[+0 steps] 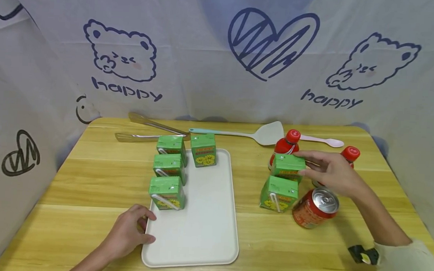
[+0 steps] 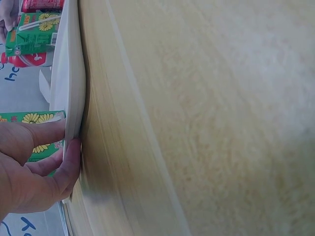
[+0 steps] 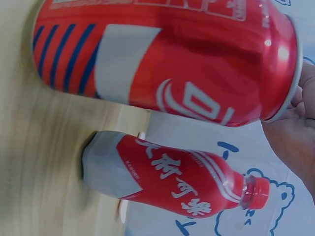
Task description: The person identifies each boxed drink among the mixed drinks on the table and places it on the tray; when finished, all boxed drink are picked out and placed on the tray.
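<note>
My left hand [image 1: 127, 230] pinches the left rim of a white tray [image 1: 203, 236]; in the left wrist view, the thumb lies over the rim [image 2: 73, 105] and fingers curl beneath it. Three green drink cartons with straws, the front one [image 1: 167, 193] nearest that hand, line the tray's left side. Another carton [image 1: 203, 150] stands at its far edge. On the right, my right hand [image 1: 333, 173] holds a green drink carton [image 1: 286, 166] between thumb and fingers, just behind a second carton [image 1: 279, 194]. The right wrist view hides its fingertips behind a red can [image 3: 167, 54].
A red cola bottle [image 1: 285, 146] stands behind the held carton; another bottle [image 1: 350, 154] is partly covered by my right hand. The can stands just below that hand. Metal tongs [image 1: 152, 126], a white spatula [image 1: 269, 133] and a pink spoon [image 1: 327, 141] lie along the back edge.
</note>
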Motion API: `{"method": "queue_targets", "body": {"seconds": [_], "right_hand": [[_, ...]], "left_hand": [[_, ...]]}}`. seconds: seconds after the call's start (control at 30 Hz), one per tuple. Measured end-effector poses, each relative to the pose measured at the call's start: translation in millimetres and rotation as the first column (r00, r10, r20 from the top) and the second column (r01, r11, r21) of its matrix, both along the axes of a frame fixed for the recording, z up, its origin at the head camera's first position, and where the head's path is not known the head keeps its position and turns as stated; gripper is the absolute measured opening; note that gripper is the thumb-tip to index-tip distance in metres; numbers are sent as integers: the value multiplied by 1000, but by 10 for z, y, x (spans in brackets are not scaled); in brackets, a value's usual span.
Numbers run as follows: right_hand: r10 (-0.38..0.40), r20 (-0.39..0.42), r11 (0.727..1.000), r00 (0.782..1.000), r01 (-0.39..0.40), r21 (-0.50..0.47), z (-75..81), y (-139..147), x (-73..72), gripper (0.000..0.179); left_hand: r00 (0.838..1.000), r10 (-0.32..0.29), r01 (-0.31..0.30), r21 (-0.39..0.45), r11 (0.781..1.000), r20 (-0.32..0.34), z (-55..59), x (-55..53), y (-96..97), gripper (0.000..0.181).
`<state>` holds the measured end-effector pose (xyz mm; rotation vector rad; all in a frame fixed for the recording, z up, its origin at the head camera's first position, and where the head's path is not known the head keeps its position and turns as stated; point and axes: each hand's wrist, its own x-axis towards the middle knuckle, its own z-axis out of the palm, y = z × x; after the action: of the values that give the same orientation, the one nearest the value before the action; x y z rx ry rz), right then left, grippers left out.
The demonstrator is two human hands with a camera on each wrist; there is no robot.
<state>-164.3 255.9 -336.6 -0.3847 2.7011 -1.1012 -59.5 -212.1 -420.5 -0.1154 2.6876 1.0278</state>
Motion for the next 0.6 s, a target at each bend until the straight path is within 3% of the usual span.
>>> {"method": "queue_targets", "body": {"seconds": [0.4,0.6], "right_hand": [[81,-154,992,985,-95,-88,97,-143,-12,46],[70,-165,986,984,-93,-137,160,-307,-33,43]], "left_hand": [[1000,-6,6,-5,1000,1,-5,-2,-9,41],[1000,-5,5,-7,1000,3,-12,0,-17,41]]}}
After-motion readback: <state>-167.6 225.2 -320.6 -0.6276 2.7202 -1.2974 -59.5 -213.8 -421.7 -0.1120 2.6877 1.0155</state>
